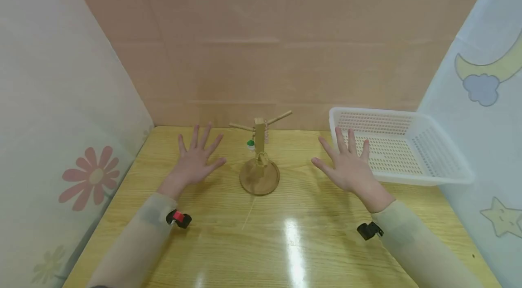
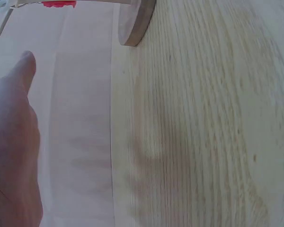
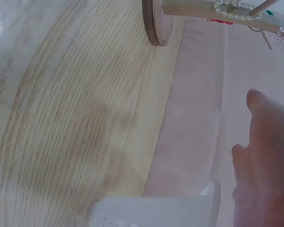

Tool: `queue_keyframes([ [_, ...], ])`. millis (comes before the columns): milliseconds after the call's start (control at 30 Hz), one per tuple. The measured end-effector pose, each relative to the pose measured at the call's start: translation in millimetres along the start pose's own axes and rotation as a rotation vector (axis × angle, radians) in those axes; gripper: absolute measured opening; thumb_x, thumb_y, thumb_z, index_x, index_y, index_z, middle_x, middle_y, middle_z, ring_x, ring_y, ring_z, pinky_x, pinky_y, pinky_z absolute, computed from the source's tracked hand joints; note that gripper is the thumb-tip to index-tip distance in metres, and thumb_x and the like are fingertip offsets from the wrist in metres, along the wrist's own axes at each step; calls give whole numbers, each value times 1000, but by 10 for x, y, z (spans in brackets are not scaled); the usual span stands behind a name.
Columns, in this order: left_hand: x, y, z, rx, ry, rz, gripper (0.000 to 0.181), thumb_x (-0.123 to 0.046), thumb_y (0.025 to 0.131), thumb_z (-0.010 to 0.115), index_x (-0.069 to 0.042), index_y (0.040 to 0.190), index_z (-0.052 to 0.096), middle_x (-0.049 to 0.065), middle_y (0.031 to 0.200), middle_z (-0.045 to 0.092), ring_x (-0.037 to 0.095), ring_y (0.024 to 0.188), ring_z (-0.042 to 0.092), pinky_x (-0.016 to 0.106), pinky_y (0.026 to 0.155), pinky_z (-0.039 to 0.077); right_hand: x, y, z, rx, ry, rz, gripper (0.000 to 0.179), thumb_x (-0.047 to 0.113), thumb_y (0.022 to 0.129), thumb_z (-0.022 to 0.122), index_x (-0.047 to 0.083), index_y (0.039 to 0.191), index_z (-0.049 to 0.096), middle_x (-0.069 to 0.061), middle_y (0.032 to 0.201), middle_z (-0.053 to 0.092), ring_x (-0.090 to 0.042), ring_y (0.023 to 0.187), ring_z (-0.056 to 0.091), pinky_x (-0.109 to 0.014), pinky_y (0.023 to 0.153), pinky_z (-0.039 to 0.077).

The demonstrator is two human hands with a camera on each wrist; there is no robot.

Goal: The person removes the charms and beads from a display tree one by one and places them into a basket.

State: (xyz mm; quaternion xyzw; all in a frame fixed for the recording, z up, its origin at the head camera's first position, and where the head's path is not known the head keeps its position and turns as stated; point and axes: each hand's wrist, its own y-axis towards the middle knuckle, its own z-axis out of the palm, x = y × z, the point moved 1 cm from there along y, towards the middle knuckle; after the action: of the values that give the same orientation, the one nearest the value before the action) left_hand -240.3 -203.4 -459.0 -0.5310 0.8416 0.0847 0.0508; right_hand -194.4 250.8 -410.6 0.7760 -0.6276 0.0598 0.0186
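Note:
Between my two hands stands a wooden peg stand (image 1: 259,138) on a round base, with thin arms sticking out. A clear bead bracelet (image 3: 236,10) hangs low on the post, and a pink bead bracelet (image 1: 267,131) hangs from the right arm. On the left arm dangles a charm (image 1: 250,144) with a green top. My left hand (image 1: 195,163) is spread over the table left of the stand and holds nothing. To the right, my right hand (image 1: 346,165) is also spread, fingers straight, just in front of the basket's left side in the head view.
A white plastic basket (image 1: 432,179) with slotted walls sits at the back right of the wooden table (image 1: 228,242). Cloth walls enclose the back, left and right. Each sleeve carries a small black wrist camera (image 1: 369,231).

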Motion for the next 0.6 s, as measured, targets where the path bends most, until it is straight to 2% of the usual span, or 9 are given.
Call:
queue_keyframes([
  [67, 1, -3, -14, -21, -23, 11, 86, -72, 108, 39, -26, 174, 8, 8, 176, -26, 35, 154, -38, 81, 111, -27, 5, 3, -3, -16, 15, -5, 87, 80, 105, 25, 29, 174, 16, -17, 175, -21, -47, 156, -27, -82, 116, -20],
  [167, -6, -13, -33, -53, -50, 24, 86, -72, 107, 40, -23, 174, 13, 6, 177, -25, 35, 156, -35, 83, 113, -21, 11, 6, -4, -36, 38, -12, 85, 79, 105, 26, 29, 173, 17, -19, 176, -18, -43, 156, -30, -80, 119, -16],
  [233, -15, -21, -39, -72, -57, 29, 86, -70, 107, 42, -24, 174, 13, 6, 177, -23, 36, 159, -28, 84, 117, -13, 9, 9, -6, -48, 40, -20, 84, 78, 106, 27, 28, 173, 19, -20, 176, -17, -43, 156, -29, -78, 122, -12],
  [400, -40, -34, -40, -150, -110, 48, 82, -64, 108, 50, -21, 173, 21, 9, 179, -9, 42, 163, 2, 81, 123, 7, -12, 20, 8, -84, 34, -51, 81, 75, 108, 30, 26, 173, 22, -24, 176, -9, -47, 159, -20, -75, 126, -2],
  [533, -100, -45, -79, -229, -164, 62, 78, -55, 110, 55, -16, 171, 28, 11, 180, 6, 47, 156, 30, 76, 123, 23, -34, 23, 17, -112, 53, -66, 79, 72, 109, 33, 24, 172, 27, -27, 176, 0, -49, 160, -14, -73, 127, 4],
  [600, -142, -52, -113, -261, -202, 61, 76, -51, 110, 57, -14, 170, 31, 12, 179, 13, 48, 152, 38, 73, 122, 30, -41, 24, 19, -120, 71, -69, 79, 71, 109, 34, 23, 171, 29, -27, 176, 0, -48, 160, -14, -73, 128, 5],
])
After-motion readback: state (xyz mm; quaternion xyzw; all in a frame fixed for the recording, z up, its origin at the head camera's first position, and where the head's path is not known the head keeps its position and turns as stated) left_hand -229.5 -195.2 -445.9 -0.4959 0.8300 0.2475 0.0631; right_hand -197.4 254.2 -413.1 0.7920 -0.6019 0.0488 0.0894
